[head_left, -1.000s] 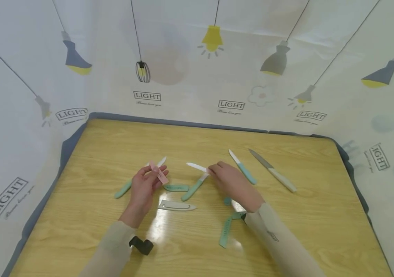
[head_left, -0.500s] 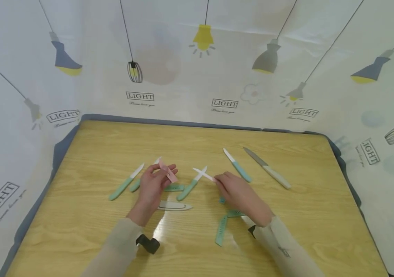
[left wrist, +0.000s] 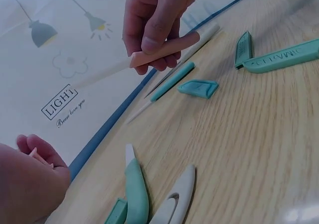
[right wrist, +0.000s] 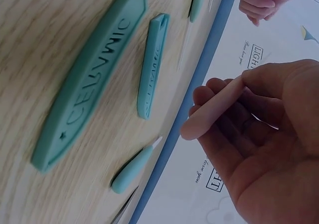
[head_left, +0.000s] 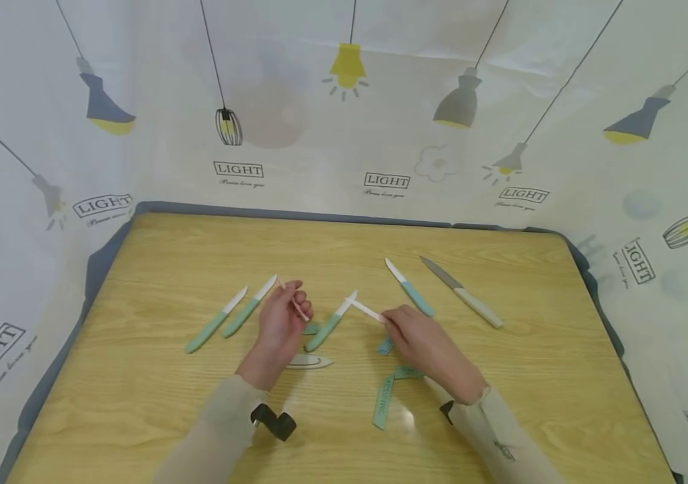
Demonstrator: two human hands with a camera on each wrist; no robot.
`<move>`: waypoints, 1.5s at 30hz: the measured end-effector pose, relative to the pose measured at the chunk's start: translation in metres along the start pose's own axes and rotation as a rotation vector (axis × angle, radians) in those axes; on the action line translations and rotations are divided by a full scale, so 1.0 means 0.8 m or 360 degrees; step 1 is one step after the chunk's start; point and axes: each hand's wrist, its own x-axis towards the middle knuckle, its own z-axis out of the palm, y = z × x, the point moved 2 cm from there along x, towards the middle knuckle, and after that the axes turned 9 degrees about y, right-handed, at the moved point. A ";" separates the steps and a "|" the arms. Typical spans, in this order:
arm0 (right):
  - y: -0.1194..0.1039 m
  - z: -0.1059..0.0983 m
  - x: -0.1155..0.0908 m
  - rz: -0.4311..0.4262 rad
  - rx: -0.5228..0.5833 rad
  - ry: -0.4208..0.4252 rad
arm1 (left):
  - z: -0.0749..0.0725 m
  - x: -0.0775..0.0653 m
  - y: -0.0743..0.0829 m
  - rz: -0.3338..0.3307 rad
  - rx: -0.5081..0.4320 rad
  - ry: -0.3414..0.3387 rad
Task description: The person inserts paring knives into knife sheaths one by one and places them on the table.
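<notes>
My right hand (head_left: 425,339) pinches a small paring knife by its pink handle (right wrist: 212,112), white blade (head_left: 368,310) pointing left. That blade overlaps the tip of a green-handled knife (head_left: 330,324) in the head view. Opposite it, my left hand (head_left: 283,323) holds a pink blade cover (head_left: 298,308) in its curled fingers; only a thin edge of the cover shows. In the left wrist view, the pink handle (left wrist: 164,51) sits between thumb and fingers of the right hand. A gap separates the blade tip from the pink cover.
Two more green-handled knives (head_left: 216,329) lie left. A blue-handled knife (head_left: 409,288) and a larger cream-handled knife (head_left: 479,307) lie back right. Loose covers are nearer: cream (head_left: 313,361), blue (head_left: 385,346) and green (head_left: 383,402). A printed curtain (head_left: 319,134) surrounds the table (head_left: 168,269).
My left hand has rolled over and curled its fingers more, turning the pink cover from flat to edge-on. The right hand has drawn the knife slightly back, its blade now tilting down to the right.
</notes>
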 end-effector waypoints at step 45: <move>-0.041 0.005 -0.018 0.0055 0.0211 -0.0017 | -0.001 -0.004 -0.015 -0.0055 -0.0171 -0.0233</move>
